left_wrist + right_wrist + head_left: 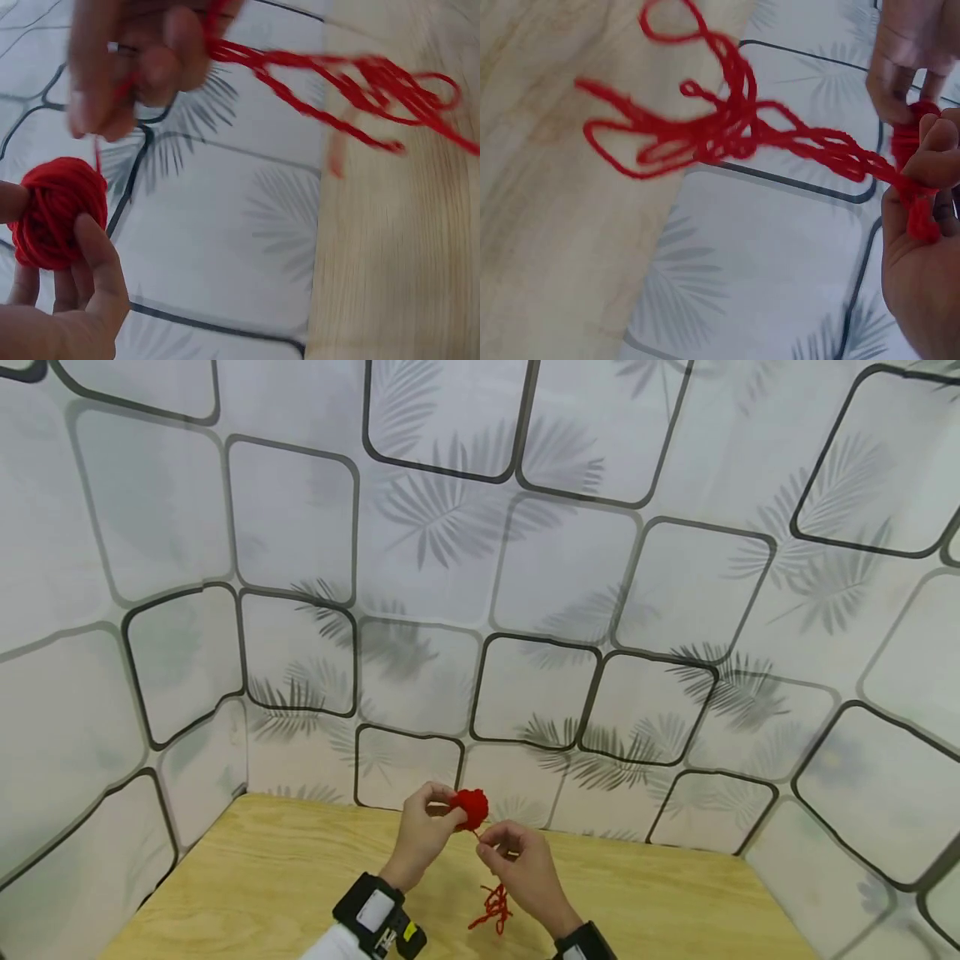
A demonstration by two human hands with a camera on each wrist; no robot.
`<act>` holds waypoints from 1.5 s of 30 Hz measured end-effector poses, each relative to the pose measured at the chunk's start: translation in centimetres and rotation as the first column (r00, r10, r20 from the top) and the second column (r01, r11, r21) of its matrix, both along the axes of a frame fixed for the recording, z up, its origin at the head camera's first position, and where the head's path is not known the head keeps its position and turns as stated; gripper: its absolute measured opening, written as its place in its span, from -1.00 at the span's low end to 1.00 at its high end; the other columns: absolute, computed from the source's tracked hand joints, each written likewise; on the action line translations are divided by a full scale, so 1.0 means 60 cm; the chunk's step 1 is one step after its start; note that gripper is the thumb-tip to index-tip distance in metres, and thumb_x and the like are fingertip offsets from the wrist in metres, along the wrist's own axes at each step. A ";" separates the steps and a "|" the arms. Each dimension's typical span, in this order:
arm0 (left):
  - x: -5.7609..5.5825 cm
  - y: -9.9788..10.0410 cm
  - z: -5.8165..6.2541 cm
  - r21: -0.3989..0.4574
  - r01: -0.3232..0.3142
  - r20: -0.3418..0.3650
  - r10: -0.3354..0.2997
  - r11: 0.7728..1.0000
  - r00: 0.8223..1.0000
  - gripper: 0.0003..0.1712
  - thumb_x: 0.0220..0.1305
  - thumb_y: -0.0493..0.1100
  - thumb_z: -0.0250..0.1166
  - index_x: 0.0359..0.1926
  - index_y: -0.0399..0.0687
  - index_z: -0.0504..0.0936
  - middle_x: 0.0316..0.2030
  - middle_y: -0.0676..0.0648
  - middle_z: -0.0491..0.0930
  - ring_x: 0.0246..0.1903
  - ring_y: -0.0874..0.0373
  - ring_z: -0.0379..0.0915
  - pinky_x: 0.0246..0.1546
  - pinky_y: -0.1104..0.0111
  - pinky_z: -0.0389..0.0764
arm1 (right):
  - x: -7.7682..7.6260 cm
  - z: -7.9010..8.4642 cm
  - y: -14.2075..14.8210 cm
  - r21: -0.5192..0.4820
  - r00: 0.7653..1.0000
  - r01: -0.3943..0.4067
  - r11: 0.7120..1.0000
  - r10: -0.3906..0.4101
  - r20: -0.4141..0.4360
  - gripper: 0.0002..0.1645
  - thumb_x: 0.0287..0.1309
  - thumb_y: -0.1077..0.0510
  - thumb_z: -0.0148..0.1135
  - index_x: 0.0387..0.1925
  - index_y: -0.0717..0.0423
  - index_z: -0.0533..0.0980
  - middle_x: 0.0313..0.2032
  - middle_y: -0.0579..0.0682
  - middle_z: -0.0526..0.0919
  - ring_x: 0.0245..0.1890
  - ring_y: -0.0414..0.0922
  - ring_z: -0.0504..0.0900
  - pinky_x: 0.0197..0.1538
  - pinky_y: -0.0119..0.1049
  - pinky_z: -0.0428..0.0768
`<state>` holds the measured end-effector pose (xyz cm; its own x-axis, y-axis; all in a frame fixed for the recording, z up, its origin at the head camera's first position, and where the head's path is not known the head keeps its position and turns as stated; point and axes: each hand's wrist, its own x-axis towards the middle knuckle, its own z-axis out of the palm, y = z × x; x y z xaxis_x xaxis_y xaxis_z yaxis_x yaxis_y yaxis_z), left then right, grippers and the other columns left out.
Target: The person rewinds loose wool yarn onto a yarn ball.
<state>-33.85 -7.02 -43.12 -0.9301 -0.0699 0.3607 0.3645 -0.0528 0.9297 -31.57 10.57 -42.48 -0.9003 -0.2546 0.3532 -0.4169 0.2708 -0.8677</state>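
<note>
A small red ball of yarn (472,810) is held up between the thumb and fingers of my left hand (424,832). In the left wrist view the wound ball (60,214) shows its crossing strands. A short strand runs from it to my right hand (522,864), close by on the right, whose thumb and fingers pinch the yarn. Below the right hand hangs a loose, looped bundle of red yarn (495,906), above the wooden table. In the right wrist view that tangle (735,131) trails from the curled fingers, with part of the yarn tucked in the palm.
The light wooden table (300,868) ends at a pale wall covering (420,685) with dark rounded squares and leaf prints, just beyond the hands. Side panels of the same covering rise at left and right. Each wrist wears a black strapped device (375,914).
</note>
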 end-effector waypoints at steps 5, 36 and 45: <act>-0.007 0.001 -0.012 -0.294 -0.083 -0.161 0.036 0.952 0.986 -0.80 0.12 -0.38 0.35 -0.22 -0.18 0.56 -0.25 -0.10 0.58 -0.25 -0.01 0.54 -0.28 0.32 0.63 | -0.014 0.028 0.004 0.005 0.998 0.011 1.000 -0.010 -0.065 -0.93 0.26 0.26 0.36 -0.24 0.20 0.65 -0.36 0.03 0.67 -0.54 -0.23 0.51 -0.45 -0.42 0.51; 0.006 -0.011 0.019 0.208 0.116 -0.019 -0.114 0.971 0.993 -0.80 0.23 -0.44 0.27 -0.13 -0.32 0.51 -0.10 -0.20 0.54 -0.17 0.01 0.54 -0.20 0.28 0.70 | -0.012 0.005 0.013 -0.004 0.998 -0.031 1.000 0.031 0.047 -0.87 0.26 0.25 0.36 -0.20 0.25 0.65 -0.44 0.02 0.63 -0.53 -0.13 0.58 -0.47 -0.37 0.61; 0.004 -0.011 -0.003 -0.434 -0.205 -0.266 0.093 0.877 0.959 -0.74 0.03 -0.37 0.40 -0.25 -0.15 0.54 -0.27 -0.09 0.52 -0.29 0.06 0.49 -0.41 0.39 0.62 | -0.003 0.033 0.023 0.012 0.999 -0.044 0.999 0.044 -0.030 -0.87 0.28 0.24 0.35 -0.20 0.25 0.64 -0.42 0.08 0.64 -0.53 -0.15 0.58 -0.47 -0.33 0.62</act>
